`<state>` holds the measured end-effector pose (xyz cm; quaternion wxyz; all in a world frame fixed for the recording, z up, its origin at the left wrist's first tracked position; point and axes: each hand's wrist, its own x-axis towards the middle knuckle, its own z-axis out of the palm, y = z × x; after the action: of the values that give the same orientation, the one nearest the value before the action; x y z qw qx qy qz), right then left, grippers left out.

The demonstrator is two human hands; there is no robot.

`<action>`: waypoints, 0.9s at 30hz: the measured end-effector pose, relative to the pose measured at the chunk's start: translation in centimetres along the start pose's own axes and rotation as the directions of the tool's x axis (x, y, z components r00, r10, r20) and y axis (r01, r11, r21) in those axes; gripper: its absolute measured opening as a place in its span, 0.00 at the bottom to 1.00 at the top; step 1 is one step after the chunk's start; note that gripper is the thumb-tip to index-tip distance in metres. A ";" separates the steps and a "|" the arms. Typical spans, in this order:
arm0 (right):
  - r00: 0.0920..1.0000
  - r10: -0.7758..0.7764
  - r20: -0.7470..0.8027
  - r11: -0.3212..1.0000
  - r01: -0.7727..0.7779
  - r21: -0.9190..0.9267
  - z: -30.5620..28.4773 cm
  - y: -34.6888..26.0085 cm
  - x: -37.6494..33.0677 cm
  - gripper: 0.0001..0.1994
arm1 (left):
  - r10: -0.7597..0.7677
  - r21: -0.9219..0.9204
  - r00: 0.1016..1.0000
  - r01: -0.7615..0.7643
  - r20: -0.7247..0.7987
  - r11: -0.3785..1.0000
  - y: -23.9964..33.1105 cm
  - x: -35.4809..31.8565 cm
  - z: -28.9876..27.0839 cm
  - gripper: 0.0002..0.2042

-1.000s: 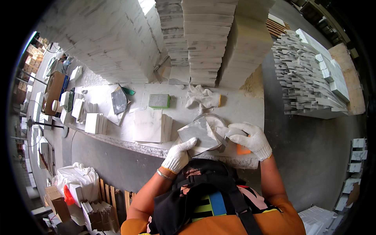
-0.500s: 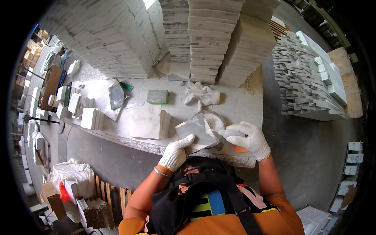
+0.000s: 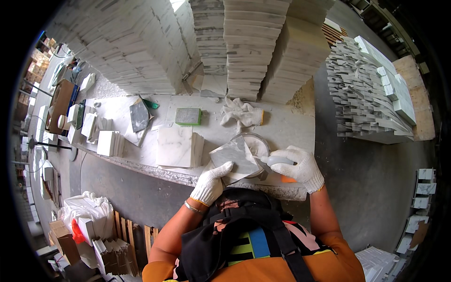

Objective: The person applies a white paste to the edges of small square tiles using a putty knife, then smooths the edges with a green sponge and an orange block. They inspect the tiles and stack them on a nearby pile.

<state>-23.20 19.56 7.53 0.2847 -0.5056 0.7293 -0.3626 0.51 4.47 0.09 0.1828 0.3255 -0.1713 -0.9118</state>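
Observation:
My left hand (image 3: 210, 183), in a white knitted glove, grips a grey and white marble tile (image 3: 237, 157) at its near left edge, thumb on top. The tile is tilted above the near edge of the worktable. Under and behind it is a round shallow dish (image 3: 258, 144) with whitish contents, partly covered by the tile. My right hand (image 3: 300, 168), gloved the same way, is closed around the grey handle of a scraper-like tool (image 3: 283, 160). That tool's tip meets the tile's right edge; the blade is hard to make out.
Left of the tile stands a block of white marble tiles (image 3: 176, 147). Behind lie a green-edged grey block (image 3: 188, 116) and a loose glove (image 3: 242, 114). Tall tile stacks (image 3: 256, 47) line the table's far side. Another stack (image 3: 357, 94) stands to the right.
The tool in my right hand has tilted slightly at the tile's edge. My left hand and the tile hold nearly the same place.

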 end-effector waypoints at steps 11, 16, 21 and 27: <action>0.997 -0.073 -0.017 0.996 0.072 -0.046 0.1 0.3 0.1 0.16 | 0.007 0.051 1.000 -0.007 0.004 0.999 0.1 -0.2 0.3 0.26; 0.999 -0.015 -0.045 1.000 0.014 -0.018 0.3 0.2 0.1 0.14 | 0.016 0.023 1.000 -0.017 0.005 1.000 0.5 -0.5 1.1 0.16; 0.997 0.078 -0.010 0.986 -0.075 0.148 0.2 0.4 0.1 0.15 | 0.012 0.025 1.000 -0.012 -0.013 1.000 0.5 -0.6 0.9 0.19; 0.958 0.285 -0.021 0.815 -0.230 0.532 0.2 4.7 0.7 0.16 | -0.023 0.036 0.998 0.025 -0.057 0.999 0.1 -0.3 0.4 0.23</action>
<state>-25.72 19.91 3.56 0.4213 -0.2867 0.6776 -0.5303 0.49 4.56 0.63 0.1706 0.3567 -0.1789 -0.9009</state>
